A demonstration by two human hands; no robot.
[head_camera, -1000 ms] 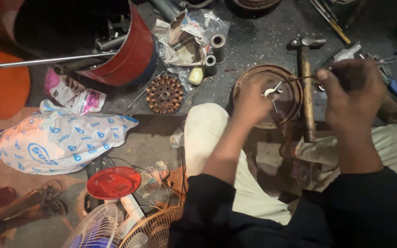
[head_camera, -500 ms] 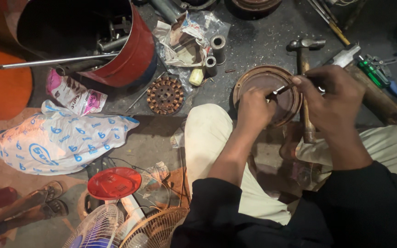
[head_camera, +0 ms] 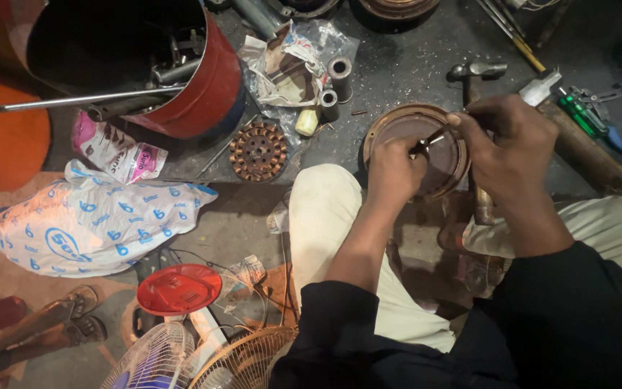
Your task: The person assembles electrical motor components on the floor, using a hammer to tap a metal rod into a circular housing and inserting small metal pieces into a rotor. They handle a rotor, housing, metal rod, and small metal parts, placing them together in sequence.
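A round rusty brown metal cover point(head_camera: 404, 128) lies on the dark floor in front of my knees. My left hand point(head_camera: 394, 169) rests on its near side and pinches the lower end of a thin metal rod point(head_camera: 432, 138). My right hand point(head_camera: 502, 144) grips the upper part of the same rod over the cover's right edge. A hammer point(head_camera: 475, 79) lies just behind my right hand, its handle running under it.
A copper-wound stator point(head_camera: 258, 150) lies left of the cover. Behind it are a red bucket point(head_camera: 214, 86) of tools, crumpled plastic bags point(head_camera: 286, 61), small grey cylinders point(head_camera: 340, 70). A green-handled screwdriver point(head_camera: 583, 115) lies right. A white printed bag point(head_camera: 95, 223) and fan parts point(head_camera: 178, 288) sit left.
My right hand moved left from beside the hammer to the cover and took hold of the thin rod. My left hand shifted slightly toward the cover's near edge.
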